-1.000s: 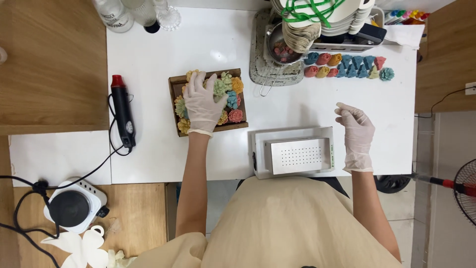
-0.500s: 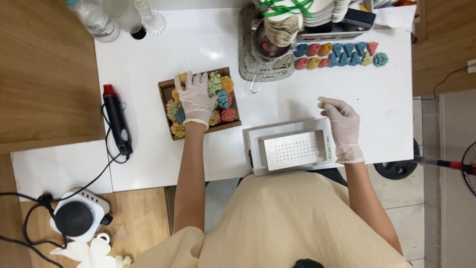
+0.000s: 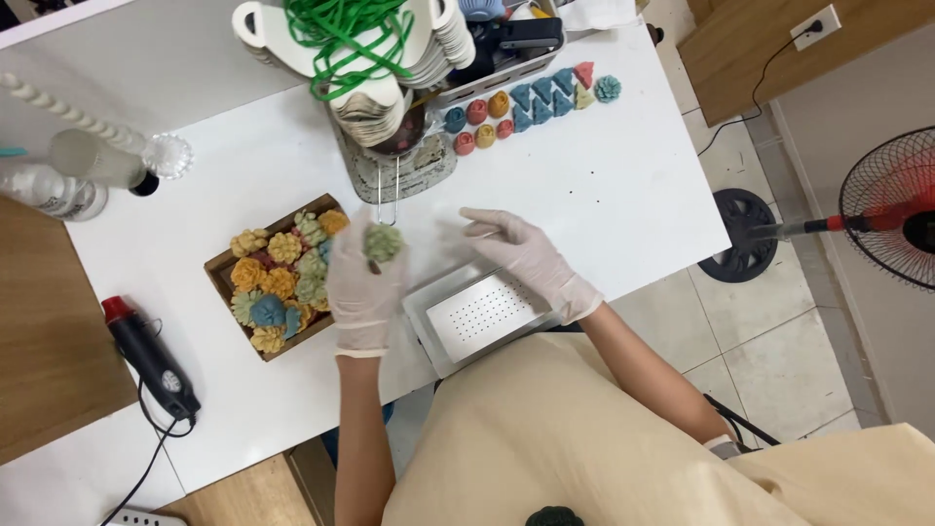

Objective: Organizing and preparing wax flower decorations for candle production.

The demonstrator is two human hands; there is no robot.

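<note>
Layout on the counter. A tray filled with flower-shaped pieces is placed toward the left; a heat gun lies further left, near the front edge. A perforated plate is set at the front edge, right of the tray. The left hand is held between tray and plate, with one flower piece in its grip; the right hand is positioned just behind the plate. A row of small moulded pieces is arranged at the rear, beside a basket. A fan stands on the floor, right of the counter.
</note>
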